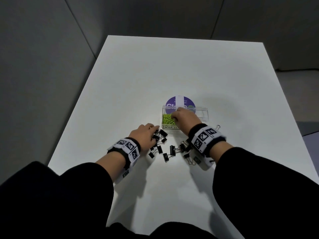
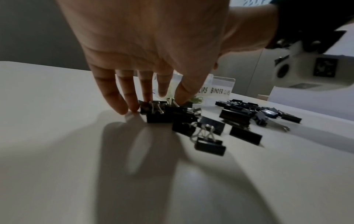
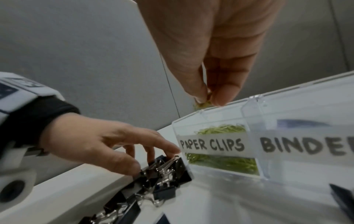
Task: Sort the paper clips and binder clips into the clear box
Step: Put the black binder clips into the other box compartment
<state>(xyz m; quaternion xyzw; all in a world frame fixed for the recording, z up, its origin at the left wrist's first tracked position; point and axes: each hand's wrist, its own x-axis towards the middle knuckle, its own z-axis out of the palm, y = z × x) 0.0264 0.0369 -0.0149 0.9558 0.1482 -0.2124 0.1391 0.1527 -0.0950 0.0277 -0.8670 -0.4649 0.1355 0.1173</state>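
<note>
A clear two-part box (image 1: 202,112) stands mid-table, its front labelled PAPER CLIPS (image 3: 211,144) and BINDER. Green paper clips (image 1: 166,118) fill its left part. My right hand (image 1: 173,117) hovers over that part; in the right wrist view my right hand (image 3: 207,98) pinches a few green paper clips (image 3: 201,104) between thumb and fingers just above the rim. Black binder clips (image 1: 170,150) lie scattered in front of the box. My left hand (image 1: 154,131) reaches down onto their left cluster (image 2: 164,115), thumb and fingers curled round several of them.
A round purple sticker (image 1: 180,100) lies on the white table (image 1: 172,66) just behind the box. One binder clip (image 1: 218,126) sits alone to the right of my right wrist. The table's left edge is close to my left forearm.
</note>
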